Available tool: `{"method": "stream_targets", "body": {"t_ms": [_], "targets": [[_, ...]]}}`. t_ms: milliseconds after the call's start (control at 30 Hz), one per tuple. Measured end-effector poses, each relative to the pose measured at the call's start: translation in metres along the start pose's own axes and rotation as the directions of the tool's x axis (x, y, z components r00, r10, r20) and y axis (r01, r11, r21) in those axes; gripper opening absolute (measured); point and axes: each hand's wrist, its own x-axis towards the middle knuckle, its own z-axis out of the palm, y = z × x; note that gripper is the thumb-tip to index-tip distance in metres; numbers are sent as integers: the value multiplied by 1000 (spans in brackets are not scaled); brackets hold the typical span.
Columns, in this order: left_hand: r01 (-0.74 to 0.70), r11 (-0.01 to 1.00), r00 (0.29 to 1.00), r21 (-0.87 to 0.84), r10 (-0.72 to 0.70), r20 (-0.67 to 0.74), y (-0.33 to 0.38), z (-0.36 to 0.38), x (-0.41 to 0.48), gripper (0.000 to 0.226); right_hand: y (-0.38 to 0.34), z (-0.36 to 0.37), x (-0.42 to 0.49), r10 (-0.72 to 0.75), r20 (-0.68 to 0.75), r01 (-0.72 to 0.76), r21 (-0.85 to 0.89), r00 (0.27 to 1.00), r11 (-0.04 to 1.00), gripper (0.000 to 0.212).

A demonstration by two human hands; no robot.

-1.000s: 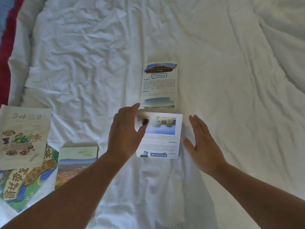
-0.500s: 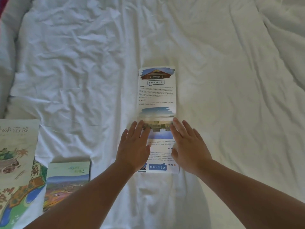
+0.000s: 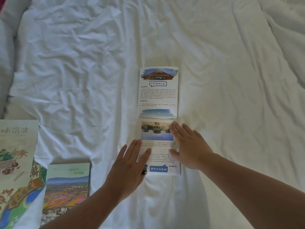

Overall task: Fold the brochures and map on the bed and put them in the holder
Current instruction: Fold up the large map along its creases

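A white and blue brochure (image 3: pixel 158 96) lies lengthwise in the middle of the bed, its near panel folded over onto it. My left hand (image 3: pixel 130 164) lies flat with straight fingers on the left edge of that folded panel. My right hand (image 3: pixel 188 146) presses flat on its right edge, fingertips near the fold line. At the lower left lie a small folded brochure (image 3: pixel 67 184) with a landscape picture, a pale brochure with food pictures (image 3: pixel 16 146), and under it a green and blue illustrated map (image 3: pixel 19 204). No holder is in view.
A wrinkled white sheet (image 3: pixel 82 71) covers the whole bed. A thick fold of duvet (image 3: pixel 287 38) rises at the upper right. A grey pillow edge (image 3: pixel 6 47) shows at the far left.
The near panel has been laid down flat onto the brochure. Both hands came onto it, then slid apart from its middle to its left and right edges.
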Motion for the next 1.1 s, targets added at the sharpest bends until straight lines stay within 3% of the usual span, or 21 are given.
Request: {"method": "stream_targets", "body": {"t_ms": [167, 300, 400, 467, 533, 700, 900, 1100], "targets": [[18, 999, 1000, -47, -18, 6, 3, -2, -4, 73, -1, -5, -3, -10, -33, 12, 54, 999, 998, 86], [113, 956, 994, -269, -107, 40, 12, -8, -4, 64, -8, -10, -4, 12, -98, 4, 166, 995, 986, 77], [324, 805, 935, -497, -351, 41, 14, -18, 17, 37, -15, -13, 0, 124, -125, -84, 287, 984, 954, 67], [481, 660, 845, -577, -523, 107, 10, -23, 36, 35, -20, -13, 5, 196, -115, -140, 377, 974, 916, 60], [552, 555, 777, -622, -614, 140, 6, -27, 51, 37, -23, -13, 9, 240, -105, -163, 479, 965, 863, 54], [595, 440, 701, -673, -694, 166, 0, -33, 61, 45, -24, -14, 6, 295, -76, -205, 553, 952, 807, 50], [575, 314, 690, -755, -682, 242, -2, -50, 62, 23, -22, -17, -3, 289, -133, -163, 578, 948, 800, 47], [492, 77, 675, -867, -663, 324, -2, -58, 49, 21, -17, -28, -11, 308, -220, -101, 642, 926, 760, 73]]}}
